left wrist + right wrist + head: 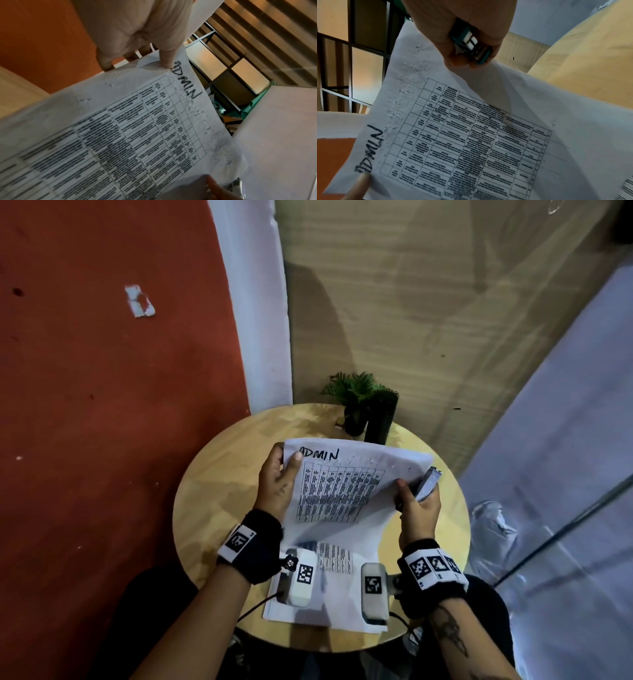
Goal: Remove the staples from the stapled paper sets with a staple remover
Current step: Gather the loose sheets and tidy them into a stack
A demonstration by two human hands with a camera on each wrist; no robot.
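Nearest, a flat paper set (308, 607) lies on the round wooden table (212, 508). Above it the left hand (275, 484) pinches the top corner of a lifted sheet (342, 491), thin, limp and pocked with old staple holes. The right hand (419, 508) pinches its other edge while curled round the staple remover (426, 481), teal with metal. No staple shows, so this sheet looks freed; whether any staples remain, I cannot tell. Beyond stands a dark potted plant (359, 402)
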